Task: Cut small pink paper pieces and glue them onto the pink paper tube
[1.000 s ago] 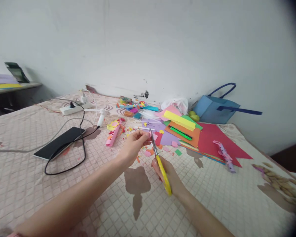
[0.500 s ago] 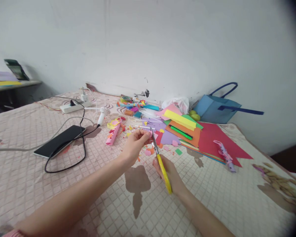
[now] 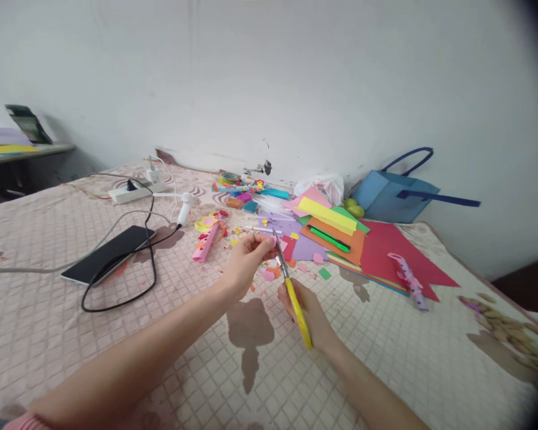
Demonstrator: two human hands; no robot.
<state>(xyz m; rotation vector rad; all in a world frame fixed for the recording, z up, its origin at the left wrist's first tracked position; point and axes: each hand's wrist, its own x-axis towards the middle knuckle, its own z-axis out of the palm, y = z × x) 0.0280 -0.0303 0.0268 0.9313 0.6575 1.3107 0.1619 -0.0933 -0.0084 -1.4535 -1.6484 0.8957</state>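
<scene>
My left hand (image 3: 250, 258) pinches a small piece of pink paper (image 3: 274, 241) between thumb and fingers. Wrapped round the yellow handles of a pair of scissors (image 3: 297, 310) is my right hand (image 3: 311, 313). The metal blades point away from me and reach up beside the pink paper, at the left fingertips. Whether the blades touch the paper is too small to tell. Beyond the hands lie small paper scraps (image 3: 269, 275) in pink, orange and red, and a purple sheet (image 3: 305, 248).
Coloured sheets, including a red one (image 3: 388, 251), lie to the right with a green cutter-like tool (image 3: 329, 239) on top. A blue bag (image 3: 388, 197) stands behind. At left are a black tablet-like device (image 3: 110, 254), cables and a power strip (image 3: 137, 192). A pink paper roll (image 3: 206, 242) lies nearer.
Almost nothing differs. Both hands, the scissors and the pink paper keep nearly the same place; the whole view has shifted very slightly.
</scene>
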